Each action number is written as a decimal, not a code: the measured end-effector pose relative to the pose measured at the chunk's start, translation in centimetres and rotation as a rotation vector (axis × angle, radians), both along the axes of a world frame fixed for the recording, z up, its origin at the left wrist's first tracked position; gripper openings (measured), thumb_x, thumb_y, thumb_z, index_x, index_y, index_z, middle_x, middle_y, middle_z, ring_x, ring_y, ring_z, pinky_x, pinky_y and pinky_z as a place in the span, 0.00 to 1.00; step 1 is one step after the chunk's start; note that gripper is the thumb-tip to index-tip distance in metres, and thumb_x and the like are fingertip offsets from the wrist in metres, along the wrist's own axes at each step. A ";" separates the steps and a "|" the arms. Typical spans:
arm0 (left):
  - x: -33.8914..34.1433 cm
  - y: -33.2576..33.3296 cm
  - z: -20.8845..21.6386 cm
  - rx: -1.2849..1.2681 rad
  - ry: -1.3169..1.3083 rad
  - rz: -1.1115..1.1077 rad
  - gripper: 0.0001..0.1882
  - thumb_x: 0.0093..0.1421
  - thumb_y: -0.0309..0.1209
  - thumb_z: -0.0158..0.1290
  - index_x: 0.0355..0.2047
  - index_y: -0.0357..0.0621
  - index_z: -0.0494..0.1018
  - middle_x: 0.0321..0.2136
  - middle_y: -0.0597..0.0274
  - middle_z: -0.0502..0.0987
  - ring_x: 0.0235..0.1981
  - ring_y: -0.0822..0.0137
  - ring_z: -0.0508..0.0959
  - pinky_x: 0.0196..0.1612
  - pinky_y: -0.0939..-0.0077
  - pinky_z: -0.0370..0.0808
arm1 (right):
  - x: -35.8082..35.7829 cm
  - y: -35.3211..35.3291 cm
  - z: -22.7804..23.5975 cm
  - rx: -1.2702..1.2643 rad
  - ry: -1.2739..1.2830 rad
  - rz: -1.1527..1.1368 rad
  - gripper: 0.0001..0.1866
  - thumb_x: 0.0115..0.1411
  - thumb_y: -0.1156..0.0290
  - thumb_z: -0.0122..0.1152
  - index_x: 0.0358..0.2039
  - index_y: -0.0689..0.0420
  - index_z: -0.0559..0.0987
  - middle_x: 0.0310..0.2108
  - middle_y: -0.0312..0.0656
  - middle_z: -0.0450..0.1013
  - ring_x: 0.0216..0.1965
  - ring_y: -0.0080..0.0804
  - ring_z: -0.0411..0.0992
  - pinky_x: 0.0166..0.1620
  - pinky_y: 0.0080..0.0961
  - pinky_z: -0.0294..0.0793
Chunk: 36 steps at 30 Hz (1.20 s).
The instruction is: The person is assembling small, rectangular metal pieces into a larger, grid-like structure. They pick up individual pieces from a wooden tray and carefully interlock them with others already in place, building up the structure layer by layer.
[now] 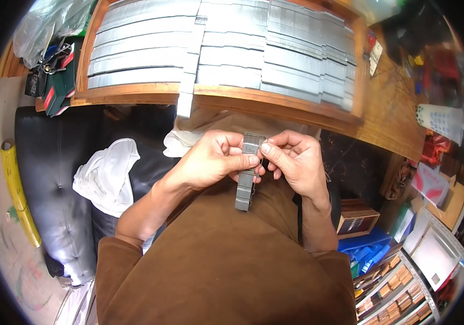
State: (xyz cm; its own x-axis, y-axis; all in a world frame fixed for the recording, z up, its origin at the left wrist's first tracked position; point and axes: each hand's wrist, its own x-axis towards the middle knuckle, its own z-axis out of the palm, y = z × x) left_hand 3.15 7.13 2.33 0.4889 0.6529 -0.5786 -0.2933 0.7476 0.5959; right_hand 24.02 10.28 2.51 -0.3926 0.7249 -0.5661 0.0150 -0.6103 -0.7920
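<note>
My left hand grips a dark grey, narrow bundle of flat strips, thumb across its front. The bundle stands nearly upright before my chest, its lower end hanging free below the fingers. At its upper right edge, my right hand is closed, thumb against forefinger. A thin dark strand shows by those fingertips and runs down along the bundle's edge; its exact kind is too small to tell. Beyond my hands, a wooden tray holds rows of overlapping grey flat strips. One lighter strip juts over its front edge.
The tray rests on a wooden table. A patterned plastic cup stands at its right edge. To the left, a white cloth lies on a black padded seat. A rack with wooden pieces is at lower right, near a blue bag.
</note>
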 end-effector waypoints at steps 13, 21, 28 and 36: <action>-0.2 -0.1 -0.4 0.018 0.017 -0.029 0.11 0.67 0.32 0.57 0.45 0.39 0.76 0.36 0.61 0.83 0.36 0.70 0.85 0.35 0.81 0.79 | -0.2 0.1 -1.6 0.080 0.121 0.025 0.08 0.62 0.74 0.68 0.39 0.65 0.80 0.30 0.37 0.78 0.25 0.15 0.71 0.26 0.12 0.69; -0.1 -0.2 -0.3 -0.012 -0.013 0.012 0.12 0.66 0.31 0.59 0.47 0.39 0.77 0.34 0.60 0.83 0.35 0.68 0.85 0.36 0.79 0.81 | -0.3 0.1 -1.5 0.051 0.158 0.002 0.10 0.61 0.75 0.69 0.41 0.67 0.80 0.33 0.39 0.78 0.31 0.16 0.73 0.33 0.14 0.73; 0.1 -0.3 -0.1 0.047 0.035 0.011 0.09 0.67 0.32 0.57 0.42 0.38 0.78 0.35 0.61 0.84 0.34 0.74 0.84 0.35 0.83 0.78 | -0.4 0.1 -1.1 0.039 0.146 0.023 0.09 0.61 0.76 0.68 0.39 0.67 0.79 0.32 0.39 0.78 0.30 0.17 0.75 0.32 0.13 0.74; 0.0 -0.1 0.4 0.043 0.068 -0.016 0.10 0.68 0.32 0.57 0.42 0.37 0.78 0.35 0.59 0.84 0.36 0.73 0.84 0.34 0.82 0.79 | -0.4 0.4 -1.0 0.051 0.080 0.048 0.09 0.62 0.74 0.67 0.37 0.66 0.79 0.29 0.39 0.78 0.25 0.17 0.75 0.26 0.13 0.73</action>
State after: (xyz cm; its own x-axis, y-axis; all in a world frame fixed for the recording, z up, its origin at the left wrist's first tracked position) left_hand 3.11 7.01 2.70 0.4600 0.6701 -0.5826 -0.2392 0.7254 0.6454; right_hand 23.58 10.68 1.48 -0.4702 0.7313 -0.4940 -0.0210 -0.5689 -0.8222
